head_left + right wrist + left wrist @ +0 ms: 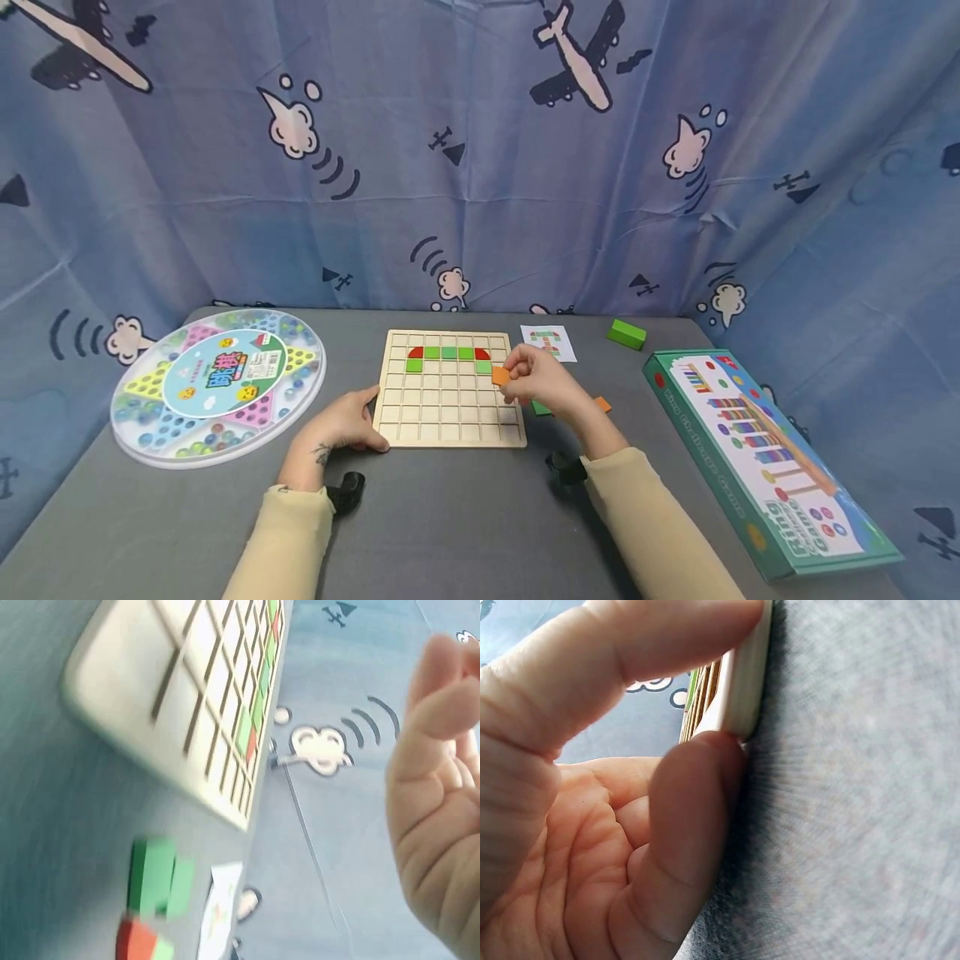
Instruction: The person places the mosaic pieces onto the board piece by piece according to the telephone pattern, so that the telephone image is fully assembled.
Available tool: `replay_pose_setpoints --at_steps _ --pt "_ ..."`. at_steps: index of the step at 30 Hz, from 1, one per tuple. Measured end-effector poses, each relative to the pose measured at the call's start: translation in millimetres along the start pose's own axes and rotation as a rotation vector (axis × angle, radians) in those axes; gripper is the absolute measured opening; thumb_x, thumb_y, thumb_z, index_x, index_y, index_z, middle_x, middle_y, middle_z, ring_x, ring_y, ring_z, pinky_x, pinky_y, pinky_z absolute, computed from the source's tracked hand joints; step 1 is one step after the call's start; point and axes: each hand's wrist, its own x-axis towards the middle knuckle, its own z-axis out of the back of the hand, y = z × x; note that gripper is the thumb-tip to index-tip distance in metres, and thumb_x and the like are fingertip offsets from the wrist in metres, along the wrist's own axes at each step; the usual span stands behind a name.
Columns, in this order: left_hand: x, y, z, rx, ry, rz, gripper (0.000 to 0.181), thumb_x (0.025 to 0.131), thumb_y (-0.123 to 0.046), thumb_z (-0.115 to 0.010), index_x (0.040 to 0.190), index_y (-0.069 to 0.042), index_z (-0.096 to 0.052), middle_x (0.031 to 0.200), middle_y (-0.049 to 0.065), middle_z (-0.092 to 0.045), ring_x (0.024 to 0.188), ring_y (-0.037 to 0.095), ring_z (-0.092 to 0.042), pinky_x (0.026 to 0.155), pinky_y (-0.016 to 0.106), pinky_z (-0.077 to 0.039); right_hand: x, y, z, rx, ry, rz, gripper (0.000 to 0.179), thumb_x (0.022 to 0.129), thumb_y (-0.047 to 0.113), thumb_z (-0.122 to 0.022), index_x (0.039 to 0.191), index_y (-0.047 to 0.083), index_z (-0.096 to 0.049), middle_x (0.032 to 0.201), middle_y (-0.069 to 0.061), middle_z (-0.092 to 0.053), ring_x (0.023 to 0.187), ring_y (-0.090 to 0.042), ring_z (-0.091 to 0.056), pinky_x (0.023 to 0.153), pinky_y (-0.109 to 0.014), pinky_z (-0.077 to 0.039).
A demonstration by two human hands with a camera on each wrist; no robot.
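Observation:
A pale wooden grid board point(442, 408) lies flat on the grey table. Red, green and teal pieces point(448, 353) form a row near its far edge, with a green one under each end. My left hand point(341, 425) holds the board's near left corner, thumb and finger around it in the left wrist view. Between thumb and fingers, my right hand point(543, 382) pinches an orange square block point(500, 376) over the board's right side. In the right wrist view, the curled right hand point(442, 787) shows at the edge, the block hidden.
Right of the board are a pattern card point(547, 342), a long green block point(626, 334), another orange block point(602, 404) and green blocks point(154, 874) beside a red one point(136, 941). A round marble game board point(138, 446) lies left; a green game box point(720, 475) lies right.

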Motion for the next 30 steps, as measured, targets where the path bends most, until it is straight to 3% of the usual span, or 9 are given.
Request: replay_pose_setpoints --at_steps 6,9,15,19,23,30 --pt "1.6 0.8 -0.9 0.006 -0.005 0.008 0.104 0.057 -0.004 -0.081 0.144 0.004 -0.025 0.062 0.007 -0.052 0.047 0.013 -0.046 0.048 0.027 -0.042 27.3 7 -14 0.13 -0.085 -0.059 0.026 0.077 0.0 -0.063 0.099 0.003 -0.049 0.07 -0.002 -0.058 0.063 -0.02 -0.061 0.056 -0.03 -0.045" --pt "1.8 1.1 -1.2 0.001 -0.004 0.005 0.104 0.057 -0.004 -0.081 0.144 0.003 -0.025 0.062 0.007 -0.052 0.047 0.013 -0.046 0.048 0.027 -0.042 41.0 11 -22 0.133 -0.128 -0.102 0.029 0.077 0.002 -0.065 0.102 0.005 -0.052 0.073 -0.001 -0.06 0.062 -0.016 -0.059 0.057 -0.03 -0.044" --pt "1.7 1.6 -1.4 -0.004 -0.001 -0.001 0.104 0.056 -0.003 -0.08 0.144 0.004 -0.025 0.062 0.007 -0.052 0.046 0.013 -0.046 0.048 0.028 -0.042 64.9 18 -38 0.078 -0.169 -0.187 0.029 0.077 0.003 -0.068 0.104 0.006 -0.057 0.079 -0.005 -0.063 0.065 -0.022 -0.06 0.051 -0.026 -0.04" --pt "2.5 2.8 -1.2 -0.011 -0.005 0.003 0.104 0.056 -0.003 -0.081 0.144 0.003 -0.025 0.061 0.007 -0.052 0.046 0.013 -0.046 0.047 0.027 -0.042 79.2 17 -49 -0.013 -0.187 -0.251 0.026 0.076 0.0 -0.069 0.099 0.004 -0.059 0.085 -0.01 -0.061 0.053 -0.016 -0.052 0.046 -0.025 -0.034" --pt "2.2 2.4 -1.1 -0.015 -0.009 0.008 0.104 0.056 -0.004 -0.081 0.144 0.003 -0.025 0.062 0.007 -0.052 0.047 0.013 -0.046 0.047 0.027 -0.042 88.6 18 -55 -0.185 -0.205 -0.308 0.02 0.073 -0.001 -0.072 0.088 0.004 -0.059 0.086 -0.007 -0.057 0.051 -0.013 -0.045 0.047 -0.026 -0.037" --pt "3.5 3.4 -1.1 -0.006 -0.014 0.002 0.104 0.057 -0.004 -0.081 0.144 0.002 -0.026 0.06 0.006 -0.052 0.046 0.013 -0.045 0.047 0.027 -0.041 104.0 10 -59 -0.455 -0.205 -0.371 0.029 0.072 0.007 -0.074 0.059 0.013 -0.049 0.064 0.0 -0.049 0.058 -0.016 -0.041 0.051 -0.029 -0.032"
